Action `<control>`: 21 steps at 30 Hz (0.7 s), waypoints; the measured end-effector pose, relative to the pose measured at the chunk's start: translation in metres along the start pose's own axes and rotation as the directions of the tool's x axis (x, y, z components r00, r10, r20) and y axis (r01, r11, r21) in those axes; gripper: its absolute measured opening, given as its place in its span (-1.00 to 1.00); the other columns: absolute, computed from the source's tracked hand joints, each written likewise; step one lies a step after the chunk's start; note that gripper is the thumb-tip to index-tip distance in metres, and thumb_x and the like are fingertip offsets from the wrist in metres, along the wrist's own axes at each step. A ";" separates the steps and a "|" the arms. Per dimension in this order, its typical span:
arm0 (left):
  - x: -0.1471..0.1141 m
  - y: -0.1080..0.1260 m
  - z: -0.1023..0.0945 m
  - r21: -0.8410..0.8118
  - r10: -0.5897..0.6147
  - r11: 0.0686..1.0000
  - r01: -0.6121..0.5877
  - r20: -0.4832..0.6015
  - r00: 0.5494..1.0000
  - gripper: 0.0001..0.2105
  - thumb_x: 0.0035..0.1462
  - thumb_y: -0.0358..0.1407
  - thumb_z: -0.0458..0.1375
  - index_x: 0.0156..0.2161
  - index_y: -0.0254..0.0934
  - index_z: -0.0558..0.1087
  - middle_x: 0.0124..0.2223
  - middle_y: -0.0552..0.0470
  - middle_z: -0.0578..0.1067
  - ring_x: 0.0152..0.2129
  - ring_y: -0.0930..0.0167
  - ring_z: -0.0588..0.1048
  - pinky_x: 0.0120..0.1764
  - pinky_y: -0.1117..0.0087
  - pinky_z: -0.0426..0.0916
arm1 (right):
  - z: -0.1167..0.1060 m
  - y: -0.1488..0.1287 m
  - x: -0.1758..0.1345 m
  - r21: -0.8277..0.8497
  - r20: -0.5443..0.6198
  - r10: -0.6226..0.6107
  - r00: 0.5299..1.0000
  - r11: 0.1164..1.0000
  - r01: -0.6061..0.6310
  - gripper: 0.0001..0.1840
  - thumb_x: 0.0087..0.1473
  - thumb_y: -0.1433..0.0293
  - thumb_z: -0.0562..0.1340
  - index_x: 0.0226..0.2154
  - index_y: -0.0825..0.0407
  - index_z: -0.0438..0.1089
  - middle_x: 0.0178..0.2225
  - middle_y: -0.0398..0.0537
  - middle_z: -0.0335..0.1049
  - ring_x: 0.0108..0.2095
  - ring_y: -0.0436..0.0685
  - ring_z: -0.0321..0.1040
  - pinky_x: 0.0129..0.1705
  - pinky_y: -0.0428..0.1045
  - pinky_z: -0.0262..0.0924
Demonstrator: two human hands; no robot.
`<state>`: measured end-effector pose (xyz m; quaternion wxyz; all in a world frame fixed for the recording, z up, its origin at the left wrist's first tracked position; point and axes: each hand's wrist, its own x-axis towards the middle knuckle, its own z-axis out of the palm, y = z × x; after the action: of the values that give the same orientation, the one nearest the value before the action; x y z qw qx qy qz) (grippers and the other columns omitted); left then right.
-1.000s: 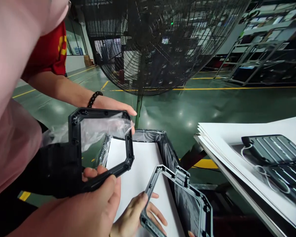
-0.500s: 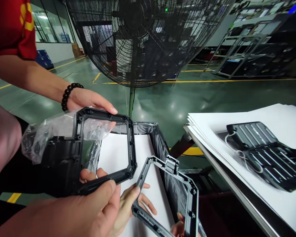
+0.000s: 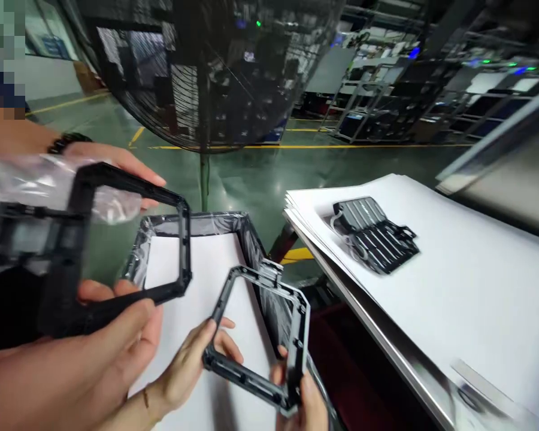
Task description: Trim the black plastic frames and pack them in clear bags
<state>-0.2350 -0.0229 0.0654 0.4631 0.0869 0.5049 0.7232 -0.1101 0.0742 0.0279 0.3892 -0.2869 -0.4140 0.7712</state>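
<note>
My left hand (image 3: 184, 365), with a thin band at the wrist, grips the left side of an octagonal black-and-grey plastic frame (image 3: 245, 378). My right hand (image 3: 313, 401) holds that frame at its lower right corner. A small hinge-like block (image 3: 270, 272) sits on the frame's upper edge. To the left, a co-worker's two hands (image 3: 130, 335) hold a larger black plastic frame (image 3: 185, 245), blurred on its left side. A clear plastic bag (image 3: 36, 185) lies behind that frame, near the co-worker's beaded wrist.
Below my hands is a plastic-lined black box (image 3: 197, 224) with a white sheet (image 3: 206, 257) inside. At right, a metal-edged table bears white sheets (image 3: 449, 257) and a ribbed black part (image 3: 377, 233). A large fan (image 3: 197, 90) stands ahead, with racks (image 3: 363, 102) behind.
My view has turned right, so everything sits further left and more of the table shows. More of my right hand is visible on the frame. Both frames are still held.
</note>
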 end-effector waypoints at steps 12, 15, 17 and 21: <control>-0.033 0.021 0.002 0.107 0.038 0.994 -0.037 -0.001 0.999 -0.44 -0.10 0.23 0.01 -0.20 -0.17 0.43 -0.52 0.02 0.51 -0.57 0.35 0.42 -0.47 0.42 0.35 | 0.014 -0.017 -0.033 0.156 0.147 0.050 0.988 0.985 -0.074 -0.49 0.05 -0.07 0.05 -0.15 -0.09 0.38 -0.57 -0.19 0.22 -0.58 -0.06 0.01 -0.55 -0.13 -0.03; -0.031 0.018 0.000 0.132 0.045 0.990 -0.046 0.010 0.999 -0.45 -0.06 0.23 -0.03 -0.19 -0.15 0.43 -0.52 0.03 0.50 -0.56 0.37 0.42 -0.46 0.43 0.35 | 0.014 -0.017 -0.035 0.179 0.130 0.069 0.989 0.980 -0.091 -0.50 0.07 -0.05 0.04 -0.14 -0.08 0.38 -0.56 -0.20 0.21 -0.57 -0.07 0.00 -0.53 -0.13 -0.05; -0.028 0.015 0.000 0.162 0.054 0.985 -0.055 0.007 0.998 -0.45 -0.05 0.23 -0.05 -0.18 -0.14 0.41 -0.52 0.03 0.50 -0.57 0.36 0.41 -0.48 0.41 0.35 | 0.014 -0.018 -0.036 0.198 0.123 0.090 0.988 0.974 -0.113 -0.49 0.09 -0.04 0.02 -0.12 -0.08 0.38 -0.55 -0.20 0.20 -0.57 -0.07 -0.01 -0.53 -0.13 -0.06; -0.027 0.011 -0.003 0.192 0.056 0.980 -0.055 0.001 0.998 -0.45 -0.04 0.23 -0.08 -0.15 -0.11 0.39 -0.50 0.04 0.50 -0.56 0.36 0.42 -0.46 0.40 0.37 | 0.015 -0.022 -0.039 0.233 0.113 0.126 0.986 0.961 -0.150 -0.49 0.01 0.03 0.14 -0.07 -0.03 0.37 -0.50 -0.17 0.23 -0.57 -0.06 0.05 -0.49 -0.09 -0.05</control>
<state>-0.2284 -0.0464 0.0825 0.4312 0.1435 0.5708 0.6838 -0.0933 0.0430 0.0591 0.3459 -0.2279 -0.3147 0.8540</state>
